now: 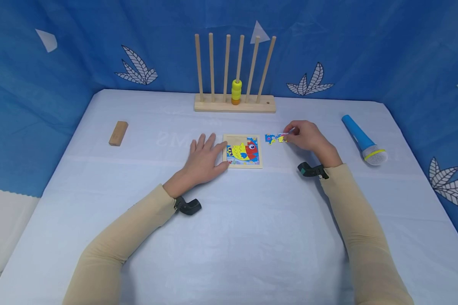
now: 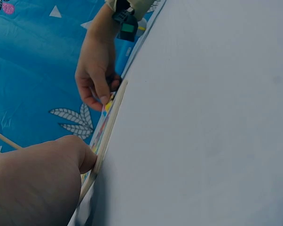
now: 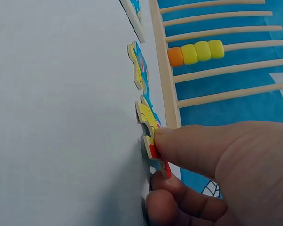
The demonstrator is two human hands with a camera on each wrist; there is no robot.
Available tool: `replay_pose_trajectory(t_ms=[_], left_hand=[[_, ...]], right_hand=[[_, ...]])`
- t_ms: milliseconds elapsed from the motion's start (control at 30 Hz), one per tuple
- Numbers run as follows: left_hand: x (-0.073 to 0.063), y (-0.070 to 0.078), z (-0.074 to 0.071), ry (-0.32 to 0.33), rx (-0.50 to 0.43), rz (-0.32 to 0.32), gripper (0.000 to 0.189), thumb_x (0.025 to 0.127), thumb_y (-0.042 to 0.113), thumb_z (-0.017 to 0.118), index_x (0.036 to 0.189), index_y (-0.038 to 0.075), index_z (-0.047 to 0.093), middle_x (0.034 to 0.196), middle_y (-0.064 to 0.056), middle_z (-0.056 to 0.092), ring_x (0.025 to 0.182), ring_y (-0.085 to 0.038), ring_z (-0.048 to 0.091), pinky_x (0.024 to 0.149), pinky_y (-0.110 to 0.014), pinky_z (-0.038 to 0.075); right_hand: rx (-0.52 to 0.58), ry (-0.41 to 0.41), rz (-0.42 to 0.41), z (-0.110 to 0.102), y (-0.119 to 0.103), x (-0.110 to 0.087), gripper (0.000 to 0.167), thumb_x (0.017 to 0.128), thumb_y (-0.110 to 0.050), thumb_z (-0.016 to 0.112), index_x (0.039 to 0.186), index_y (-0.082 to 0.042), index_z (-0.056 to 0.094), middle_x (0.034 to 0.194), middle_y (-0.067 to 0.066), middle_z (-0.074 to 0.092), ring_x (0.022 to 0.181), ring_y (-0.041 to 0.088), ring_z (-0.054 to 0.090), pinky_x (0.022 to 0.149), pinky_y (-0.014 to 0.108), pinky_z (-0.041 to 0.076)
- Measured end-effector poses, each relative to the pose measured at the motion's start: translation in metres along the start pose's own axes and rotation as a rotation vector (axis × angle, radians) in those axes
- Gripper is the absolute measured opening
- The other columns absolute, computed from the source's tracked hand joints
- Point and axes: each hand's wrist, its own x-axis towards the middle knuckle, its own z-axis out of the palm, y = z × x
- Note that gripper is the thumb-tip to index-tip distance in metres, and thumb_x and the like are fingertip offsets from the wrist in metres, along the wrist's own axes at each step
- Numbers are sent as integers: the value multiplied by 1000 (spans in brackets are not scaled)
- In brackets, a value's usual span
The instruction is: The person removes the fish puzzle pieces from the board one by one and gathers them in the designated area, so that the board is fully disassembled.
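Note:
My left hand [image 1: 202, 161] lies with spread fingers at the left side of a jigsaw puzzle's wooden frame [image 1: 252, 166], thumb and forefinger touching its rim. Inside the frame, assembled pieces [image 1: 241, 152] show a yellow-scaled animal with a red head; bare wood shows at the upper left. Right of the frame, my right hand [image 1: 305, 134] pinches a puzzle piece with red on it [image 3: 153, 151] between thumb and fingers, low over the table. Further loose blue and yellow puzzle pieces [image 3: 144, 70] lie in a row beside it.
Behind the puzzle stands a wooden peg rack [image 1: 234, 109] with tall rods and a few yellow and orange beads [image 1: 236, 91] on one. A wooden block [image 1: 118, 133] lies at the left, a blue toy microphone [image 1: 360, 136] at the right. Blue cloth [image 1: 168, 25] hangs behind the table.

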Motion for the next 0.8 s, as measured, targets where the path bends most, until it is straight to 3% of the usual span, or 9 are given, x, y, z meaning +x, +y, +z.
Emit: replay_pose_trajectory(t_ms=[800], left_hand=[[0,0,0,6,-12,3,68,97,46,54,157,17,41,169,-21,20,157,-49,8,122,-70,8]], right_hand=[[-18,8,-39,3,0,-1,24,97,-14,62,118,-4,68,107,19,60,99,33,49,83,41,44]])
